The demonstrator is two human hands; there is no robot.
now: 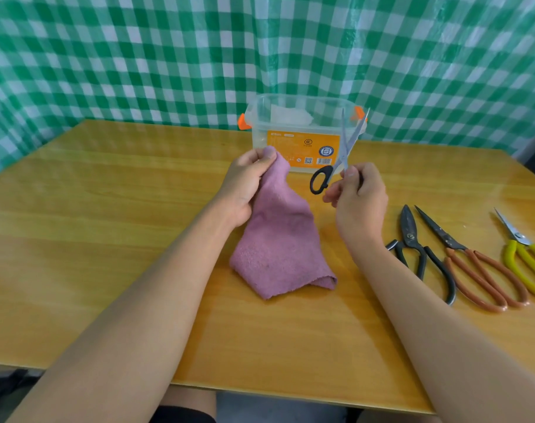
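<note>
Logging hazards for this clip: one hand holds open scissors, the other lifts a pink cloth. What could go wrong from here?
1. The scissors stand open, and the right hand seems to pinch them near the pivot, one loop free: they could slip or nick a finger.
2. The left hand pinches the pink cloth not far from the blades; its thumb could get caught.
3. The tips could knock the plastic box behind.

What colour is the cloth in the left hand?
The cloth is pinkish purple, seen best in the head view.
</note>
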